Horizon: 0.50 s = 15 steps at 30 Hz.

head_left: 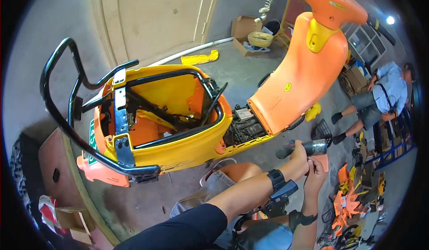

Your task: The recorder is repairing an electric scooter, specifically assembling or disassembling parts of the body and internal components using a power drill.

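Note:
My left hand [298, 158] is closed around a dark, scuffed power drill [318, 147], held low beside the scooter's footboard. Just below it, my right hand [316, 173] pinches the edge of a small flat orange piece [324, 161], close against the drill. The fingertips are partly hidden. Left of my hands stands an orange and yellow scooter [295, 78] without a seat. Its yellow under-seat bucket [178, 154] gapes, with a black tube frame [73, 129] around it. Dark parts and wiring [245, 127] lie exposed in the footwell. Straps and small devices sit on both my wrists.
At the right, another person [384, 93] sits near a blue rack [393, 138]. Orange and yellow body panels [346, 201] lie piled on the floor below. A yellow panel [199, 57] and a cardboard box [243, 31] are by the door [161, 17].

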### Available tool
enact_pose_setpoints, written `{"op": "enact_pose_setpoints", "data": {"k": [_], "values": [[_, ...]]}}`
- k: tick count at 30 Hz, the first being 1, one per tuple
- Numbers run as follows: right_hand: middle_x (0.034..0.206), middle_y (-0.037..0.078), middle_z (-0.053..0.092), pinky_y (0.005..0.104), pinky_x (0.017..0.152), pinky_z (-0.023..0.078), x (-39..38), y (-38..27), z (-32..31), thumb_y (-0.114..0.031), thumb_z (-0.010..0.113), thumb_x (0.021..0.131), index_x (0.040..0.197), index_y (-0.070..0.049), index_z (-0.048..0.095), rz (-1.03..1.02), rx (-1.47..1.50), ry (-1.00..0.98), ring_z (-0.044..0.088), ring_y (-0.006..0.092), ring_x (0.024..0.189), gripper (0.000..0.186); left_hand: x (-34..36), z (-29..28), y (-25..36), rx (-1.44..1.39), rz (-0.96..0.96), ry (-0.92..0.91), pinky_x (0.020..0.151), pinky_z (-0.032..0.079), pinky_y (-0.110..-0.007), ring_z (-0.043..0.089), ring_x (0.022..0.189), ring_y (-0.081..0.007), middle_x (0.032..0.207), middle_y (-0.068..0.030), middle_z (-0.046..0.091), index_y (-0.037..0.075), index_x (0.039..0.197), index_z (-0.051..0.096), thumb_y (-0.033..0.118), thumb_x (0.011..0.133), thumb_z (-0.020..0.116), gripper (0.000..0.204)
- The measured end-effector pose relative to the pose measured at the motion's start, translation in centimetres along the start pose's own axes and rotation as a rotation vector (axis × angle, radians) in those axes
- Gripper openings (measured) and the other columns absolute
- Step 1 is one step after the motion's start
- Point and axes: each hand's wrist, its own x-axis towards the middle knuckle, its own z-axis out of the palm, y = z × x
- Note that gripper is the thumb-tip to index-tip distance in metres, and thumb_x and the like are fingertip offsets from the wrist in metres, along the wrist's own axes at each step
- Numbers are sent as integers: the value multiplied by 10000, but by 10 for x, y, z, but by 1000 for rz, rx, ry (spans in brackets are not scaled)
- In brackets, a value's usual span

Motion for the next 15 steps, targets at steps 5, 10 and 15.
{"op": "enact_pose_setpoints", "data": {"k": [5, 10, 15], "values": [[904, 24, 632, 205, 607, 420, 3, 15, 8, -72, 610, 932, 993, 20, 689, -15, 90, 36, 535, 78, 739, 136, -10, 2, 11, 38, 70, 38, 649, 477, -364, 582, 700, -193, 837, -85, 612, 36, 946, 587, 451, 830, 586, 431], [929, 36, 626, 210, 647, 436, 8, 21, 5, -43, 586, 936, 1006, 42, 674, -46, 47, -45, 542, 91, 774, 140, -2, 4, 16, 113, 18, 38, 720, 453, -365, 567, 764, -181, 868, -65, 620, 65, 963, 591, 484, 819, 580, 443], [909, 33, 594, 212, 596, 391, 8, 20, 5, -12, 569, 935, 1065, 34, 670, -76, 89, -81, 498, 81, 717, 171, 26, 0, 13, 207, 70, 71, 668, 386, -348, 456, 726, -154, 814, -29, 540, 96, 935, 558, 497, 807, 580, 421]]}}
